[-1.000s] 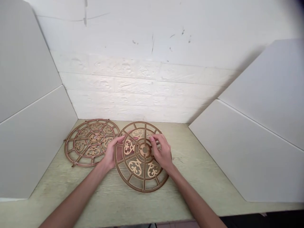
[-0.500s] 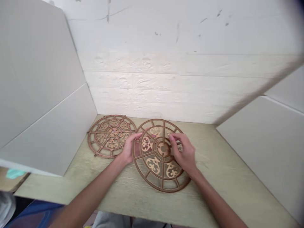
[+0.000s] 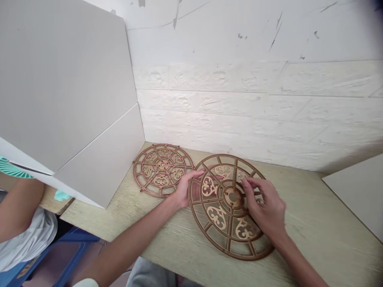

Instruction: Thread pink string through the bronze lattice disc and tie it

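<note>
A round brown openwork disc with spokes and golden scroll ornaments is held tilted above the table. My left hand grips its left rim, thumb in front and fingers partly seen behind the openings. My right hand is closed in a pinch at the upper right panel, thumb and forefinger on a pale scroll ornament; the fingers partly hide it and the panel below. To the left, a second, similar disc in a redder copper tone lies flat on the table, small tabs around its rim.
The pale green table meets a white brick-pattern wall behind. A tall white panel stands at left, another at right. Beyond the left panel are another person's arm, a blue stool and a turquoise item.
The view has swung left, so everything sits farther right and the other person's arm now shows. Both hands keep their places on the held disc, my right hand still pinching at the upper right panel.
</note>
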### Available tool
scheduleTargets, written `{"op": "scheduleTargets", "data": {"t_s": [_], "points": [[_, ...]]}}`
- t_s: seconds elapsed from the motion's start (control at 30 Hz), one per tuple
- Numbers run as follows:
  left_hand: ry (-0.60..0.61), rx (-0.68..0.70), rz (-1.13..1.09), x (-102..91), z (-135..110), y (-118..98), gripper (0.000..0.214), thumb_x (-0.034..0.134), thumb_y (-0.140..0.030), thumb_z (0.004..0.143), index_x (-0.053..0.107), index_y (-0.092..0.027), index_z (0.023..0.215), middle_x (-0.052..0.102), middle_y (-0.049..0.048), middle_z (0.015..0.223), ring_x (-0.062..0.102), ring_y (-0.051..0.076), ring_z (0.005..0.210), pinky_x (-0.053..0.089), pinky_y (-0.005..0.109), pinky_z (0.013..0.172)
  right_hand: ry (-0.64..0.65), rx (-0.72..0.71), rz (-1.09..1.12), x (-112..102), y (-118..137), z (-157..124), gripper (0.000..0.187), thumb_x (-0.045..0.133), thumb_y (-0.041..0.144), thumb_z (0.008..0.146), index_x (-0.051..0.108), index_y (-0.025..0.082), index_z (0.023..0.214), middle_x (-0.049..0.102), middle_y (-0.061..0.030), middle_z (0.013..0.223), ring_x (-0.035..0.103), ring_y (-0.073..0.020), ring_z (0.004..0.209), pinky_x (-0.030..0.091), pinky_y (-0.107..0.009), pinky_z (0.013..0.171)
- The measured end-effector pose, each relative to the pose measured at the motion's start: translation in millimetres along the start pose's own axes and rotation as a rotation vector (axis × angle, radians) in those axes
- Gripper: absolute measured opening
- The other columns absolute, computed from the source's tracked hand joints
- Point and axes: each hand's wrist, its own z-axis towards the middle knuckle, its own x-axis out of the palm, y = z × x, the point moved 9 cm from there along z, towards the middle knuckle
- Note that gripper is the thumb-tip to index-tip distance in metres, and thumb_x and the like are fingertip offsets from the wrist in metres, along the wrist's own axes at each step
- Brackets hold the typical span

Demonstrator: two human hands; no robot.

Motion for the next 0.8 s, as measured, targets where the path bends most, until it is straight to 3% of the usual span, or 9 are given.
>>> {"op": "scheduleTargets", "data": {"t_s": [0.8], "points": [[0.035, 0.006, 0.039, -5.2, 3.0, 1.9, 0.063, 0.06, -0.034, 0.08, 0.056, -0.018, 0.141, 0.07, 0.0134, 0.115, 0.07, 0.022, 0.087, 0.055, 0.032, 0.082, -0.017, -0.053, -0.033, -0.9, 4.9, 1.0, 0.006, 0.058, 0.024, 0.095, 0.062, 0.02, 0.095, 0.067, -0.0035, 0.086, 0.063, -0.0166, 0.075, 0.051, -0.029, 0.068]]}}
